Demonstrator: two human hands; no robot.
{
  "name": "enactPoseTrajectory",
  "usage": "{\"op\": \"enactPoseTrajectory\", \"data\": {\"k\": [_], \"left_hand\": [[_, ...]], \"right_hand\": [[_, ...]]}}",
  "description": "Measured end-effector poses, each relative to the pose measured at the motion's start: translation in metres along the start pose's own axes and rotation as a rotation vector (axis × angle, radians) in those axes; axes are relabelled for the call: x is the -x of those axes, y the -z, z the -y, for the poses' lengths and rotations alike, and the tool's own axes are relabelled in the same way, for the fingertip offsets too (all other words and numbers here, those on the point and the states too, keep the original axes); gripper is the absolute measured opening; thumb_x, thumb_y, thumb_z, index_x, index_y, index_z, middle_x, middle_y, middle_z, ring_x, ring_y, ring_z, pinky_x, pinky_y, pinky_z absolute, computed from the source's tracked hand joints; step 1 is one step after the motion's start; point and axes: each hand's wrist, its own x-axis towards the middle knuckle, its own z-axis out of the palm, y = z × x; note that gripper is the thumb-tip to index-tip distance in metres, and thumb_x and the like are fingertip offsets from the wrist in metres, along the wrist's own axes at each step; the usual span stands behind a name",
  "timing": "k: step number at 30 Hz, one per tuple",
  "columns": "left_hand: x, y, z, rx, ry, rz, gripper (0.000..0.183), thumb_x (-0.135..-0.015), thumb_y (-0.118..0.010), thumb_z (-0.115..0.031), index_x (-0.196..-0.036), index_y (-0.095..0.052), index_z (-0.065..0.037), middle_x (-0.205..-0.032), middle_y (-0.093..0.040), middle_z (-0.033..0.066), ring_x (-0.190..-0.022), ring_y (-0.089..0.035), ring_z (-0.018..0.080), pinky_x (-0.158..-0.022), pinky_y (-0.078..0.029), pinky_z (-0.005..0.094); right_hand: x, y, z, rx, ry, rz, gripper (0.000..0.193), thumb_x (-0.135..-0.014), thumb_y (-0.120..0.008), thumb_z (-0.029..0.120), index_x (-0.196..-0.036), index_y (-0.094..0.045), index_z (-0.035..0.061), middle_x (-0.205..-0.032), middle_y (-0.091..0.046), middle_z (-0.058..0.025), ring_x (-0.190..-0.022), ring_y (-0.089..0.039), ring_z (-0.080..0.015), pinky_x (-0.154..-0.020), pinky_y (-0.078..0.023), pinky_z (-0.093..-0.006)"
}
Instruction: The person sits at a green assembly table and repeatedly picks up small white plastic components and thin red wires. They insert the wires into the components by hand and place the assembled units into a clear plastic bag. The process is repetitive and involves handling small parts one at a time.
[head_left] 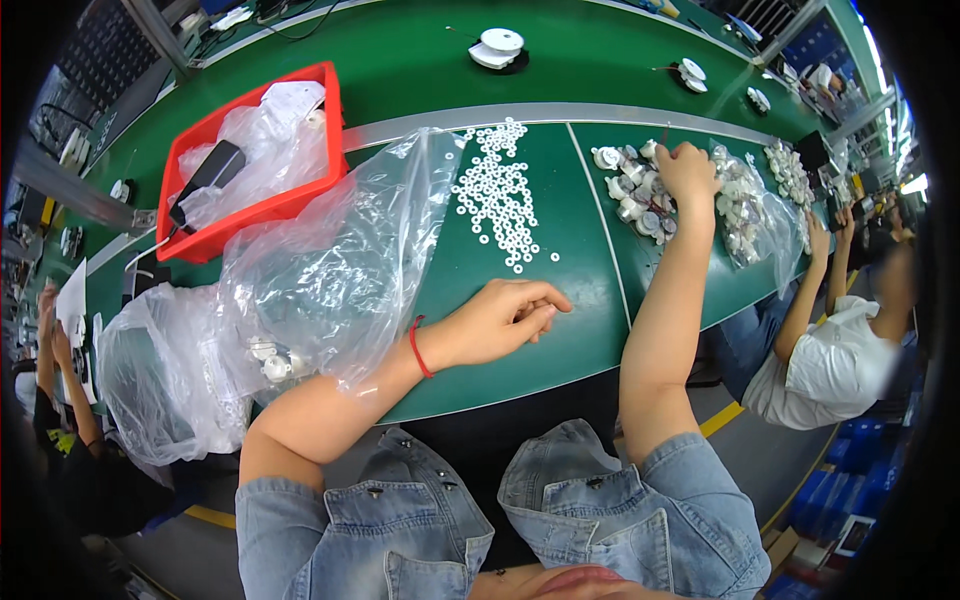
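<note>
Denim sleeves sat lowest in the head view. Left hand (500,320), red string at the wrist, rested on the green table (590,290) with fingers curled loosely together, holding nothing visible. Right hand (687,168) reached far out, fingers closed onto the parts pile (637,195); what exactly it pinched couldn't be told. Small white rings (500,195) lay scattered flat between the hands. Risk, as a judgement: a forearm sweep could scatter those light rings. Crinkly clear bags (320,270) sagged left, beside a rigid red bin (250,160).
</note>
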Motion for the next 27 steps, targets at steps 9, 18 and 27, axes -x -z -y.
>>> {"op": "enactPoseTrajectory", "data": {"k": [9,18,27], "left_hand": [[0.005,0.000,0.013,-0.009,-0.148,-0.015,0.019,-0.095,-0.050,-0.012,-0.104,-0.061,0.001,-0.080,-0.065,0.0097,-0.067,-0.065,0.0160,-0.061,-0.051,0.0300],[0.021,0.000,0.013,-0.179,-0.244,0.014,0.034,-0.098,-0.047,-0.022,-0.122,-0.055,0.000,-0.125,-0.056,0.0128,-0.118,-0.051,0.0178,-0.101,-0.037,0.0339],[0.020,0.000,0.004,-0.177,-0.224,0.022,0.033,-0.097,-0.050,-0.021,-0.122,-0.056,0.001,-0.124,-0.058,0.0167,-0.116,-0.053,0.0227,-0.099,-0.040,0.0352]], "right_hand": [[0.111,0.053,0.115,-1.040,0.857,-0.143,0.005,-0.085,-0.062,0.003,-0.089,-0.062,0.0003,-0.080,-0.060,-0.0094,-0.075,-0.059,-0.0236,-0.069,-0.045,-0.0279],[0.226,0.070,0.197,-0.891,1.591,0.170,0.017,-0.075,-0.064,-0.002,-0.093,-0.062,-0.0030,-0.082,-0.061,-0.0156,-0.077,-0.060,-0.0336,-0.070,-0.050,-0.0399],[0.229,0.043,0.226,-0.514,1.747,0.414,0.031,-0.086,-0.054,0.002,-0.116,-0.058,-0.0005,-0.099,-0.063,-0.0192,-0.092,-0.061,-0.0375,-0.082,-0.049,-0.0409]]}}
